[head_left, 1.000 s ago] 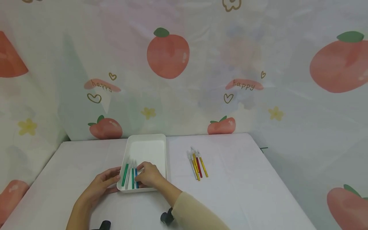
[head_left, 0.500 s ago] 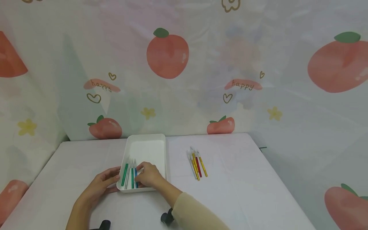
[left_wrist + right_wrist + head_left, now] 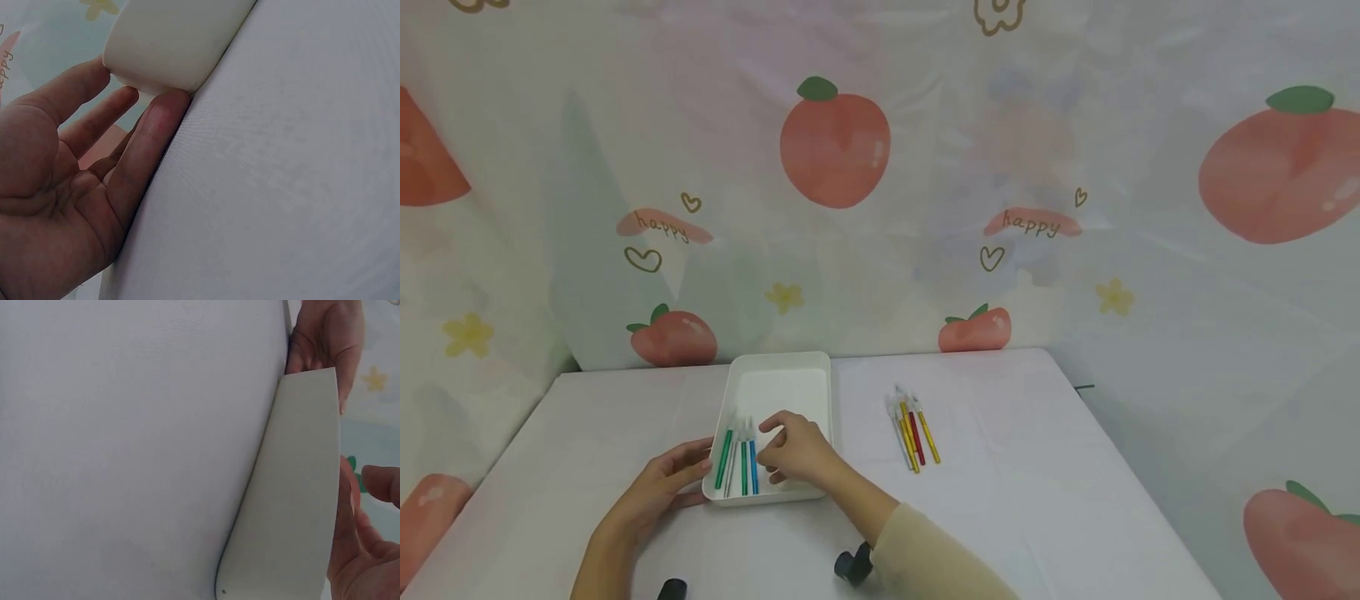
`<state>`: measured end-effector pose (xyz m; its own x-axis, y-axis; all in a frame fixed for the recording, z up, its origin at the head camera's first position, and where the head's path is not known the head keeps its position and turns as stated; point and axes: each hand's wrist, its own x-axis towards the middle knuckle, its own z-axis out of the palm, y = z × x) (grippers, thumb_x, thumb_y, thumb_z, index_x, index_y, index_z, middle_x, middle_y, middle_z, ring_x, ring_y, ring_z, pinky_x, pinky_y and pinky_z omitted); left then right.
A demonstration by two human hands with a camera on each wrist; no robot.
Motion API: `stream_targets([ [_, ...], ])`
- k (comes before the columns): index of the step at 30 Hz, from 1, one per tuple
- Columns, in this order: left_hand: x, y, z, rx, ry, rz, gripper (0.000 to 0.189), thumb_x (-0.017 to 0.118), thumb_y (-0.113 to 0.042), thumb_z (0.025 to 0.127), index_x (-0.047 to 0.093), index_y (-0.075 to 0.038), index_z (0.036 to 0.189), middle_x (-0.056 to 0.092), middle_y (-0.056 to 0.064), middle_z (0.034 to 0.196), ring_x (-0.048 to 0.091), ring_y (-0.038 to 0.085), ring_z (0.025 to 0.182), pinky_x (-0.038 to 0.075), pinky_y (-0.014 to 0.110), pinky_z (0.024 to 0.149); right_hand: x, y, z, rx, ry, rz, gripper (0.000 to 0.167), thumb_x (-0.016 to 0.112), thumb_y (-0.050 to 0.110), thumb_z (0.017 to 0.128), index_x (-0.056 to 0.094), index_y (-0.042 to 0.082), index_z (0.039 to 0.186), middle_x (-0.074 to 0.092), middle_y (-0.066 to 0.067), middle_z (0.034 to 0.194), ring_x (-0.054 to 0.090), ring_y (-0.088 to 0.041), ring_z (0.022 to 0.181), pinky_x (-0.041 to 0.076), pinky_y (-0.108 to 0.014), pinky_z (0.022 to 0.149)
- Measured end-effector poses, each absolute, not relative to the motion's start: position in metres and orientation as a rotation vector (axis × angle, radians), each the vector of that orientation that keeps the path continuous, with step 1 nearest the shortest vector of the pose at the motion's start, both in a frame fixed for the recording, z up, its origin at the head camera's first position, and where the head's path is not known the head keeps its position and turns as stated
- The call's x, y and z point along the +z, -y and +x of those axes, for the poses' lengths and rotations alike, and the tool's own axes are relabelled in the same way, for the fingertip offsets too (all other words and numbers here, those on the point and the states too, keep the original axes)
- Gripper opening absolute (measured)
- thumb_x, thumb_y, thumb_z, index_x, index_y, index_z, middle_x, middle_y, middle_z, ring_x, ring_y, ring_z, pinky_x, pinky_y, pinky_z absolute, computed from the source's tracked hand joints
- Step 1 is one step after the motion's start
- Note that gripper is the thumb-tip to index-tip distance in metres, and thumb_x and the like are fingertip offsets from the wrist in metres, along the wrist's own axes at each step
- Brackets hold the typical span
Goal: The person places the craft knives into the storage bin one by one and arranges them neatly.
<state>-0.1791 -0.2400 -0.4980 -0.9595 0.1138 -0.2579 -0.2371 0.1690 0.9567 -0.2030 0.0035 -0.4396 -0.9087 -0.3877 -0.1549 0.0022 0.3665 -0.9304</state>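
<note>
A white rectangular tray (image 3: 781, 382) lies on the table. Along its near left side lie several slim pen-like sticks with pale tips, among them a green stick (image 3: 724, 460), a second green stick (image 3: 744, 468) and a blue stick (image 3: 754, 467). My left hand (image 3: 662, 482) touches the tray's near left corner with extended fingers. The left wrist view shows those fingertips against the tray wall (image 3: 169, 50). Just right of the blue stick, my right hand (image 3: 801, 450) hovers over the tray, thumb and forefinger apart, holding nothing visible. Its lower fingers are partly hidden by the tray wall (image 3: 287, 487) in the right wrist view.
Right of the tray, a loose bunch of similar sticks lies on the white-covered table (image 3: 1037, 500): yellow stick (image 3: 929, 437), red stick (image 3: 917, 437) and grey stick (image 3: 902, 442) among them. A fruit-printed backdrop (image 3: 880, 275) stands behind the table. Black wrist devices show near both forearms.
My right hand has let go of the blue stick and moved slightly up and right, its fingers spreading. The left hand stays at the tray corner.
</note>
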Motion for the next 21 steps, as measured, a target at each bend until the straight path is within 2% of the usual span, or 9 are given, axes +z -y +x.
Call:
stream_targets([
  [4,-0.498,0.24,-0.178,1.87,-2.172,-0.116,0.068,0.068,-0.033,0.096,0.039,-0.006,0.152,0.045,0.022,0.148,0.065,0.026,0.114,0.06,0.039,0.084,-0.434,-0.014,-0.204,-1.601,-2.258,-0.368,0.043,0.072,0.006,0.087,0.059,0.005,0.128,0.065,-0.004,0.086,0.071,-0.025,0.072,0.063,-0.039,0.063],
  [8,-0.498,0.241,-0.177,1.861,-2.181,-0.118,0.068,0.068,-0.033,0.095,0.04,-0.006,0.151,0.046,0.022,0.147,0.065,0.025,0.113,0.06,0.039,0.084,-0.43,-0.026,-0.203,-1.641,-2.228,-0.391,0.041,0.071,0.007,0.087,0.06,0.008,0.126,0.064,-0.006,0.089,0.072,-0.031,0.079,0.062,-0.036,0.063],
  [13,-0.498,0.242,-0.178,1.856,-2.184,-0.138,0.067,0.068,-0.033,0.095,0.041,-0.008,0.151,0.046,0.021,0.147,0.065,0.024,0.113,0.06,0.039,0.085,-0.426,-0.043,-0.202,-1.649,-2.225,-0.408,0.04,0.07,0.009,0.088,0.059,0.01,0.126,0.064,-0.008,0.091,0.072,-0.028,0.075,0.062,-0.033,0.063],
  [21,-0.499,0.241,-0.179,1.875,-2.168,-0.116,0.067,0.068,-0.032,0.096,0.04,-0.006,0.151,0.045,0.023,0.148,0.065,0.025,0.113,0.06,0.039,0.085,-0.422,-0.073,-0.204,-1.66,-2.273,-0.407,0.042,0.069,0.012,0.088,0.059,0.012,0.129,0.064,-0.009,0.095,0.071,-0.024,0.072,0.062,-0.035,0.065],
])
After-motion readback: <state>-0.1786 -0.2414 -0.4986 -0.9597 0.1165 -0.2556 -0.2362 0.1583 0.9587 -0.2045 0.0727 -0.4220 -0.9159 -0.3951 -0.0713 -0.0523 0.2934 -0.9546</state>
